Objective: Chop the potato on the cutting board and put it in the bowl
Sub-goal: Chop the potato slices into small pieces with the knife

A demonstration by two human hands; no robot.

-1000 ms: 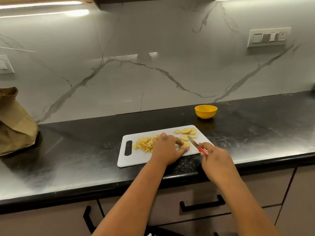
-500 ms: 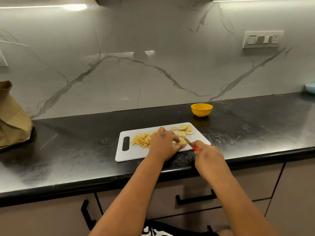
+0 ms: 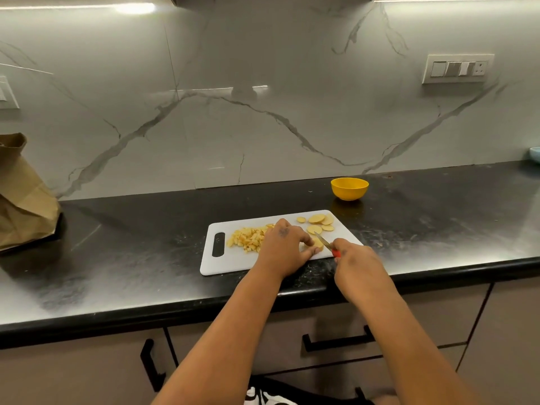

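Since a second ago, little has shifted. The right hand [image 3: 355, 263] has drawn the knife [image 3: 323, 241] slightly back toward the person, so its blade now lies across the potato piece [image 3: 317, 244] that the left hand [image 3: 285, 248] pins at its fingertips. The red handle shows less than before, mostly hidden inside the right hand's grip. The left hand has barely moved. The camera has turned a little to the right, bringing a pale blue dish [image 3: 535, 154] into view far to the right of the right hand.
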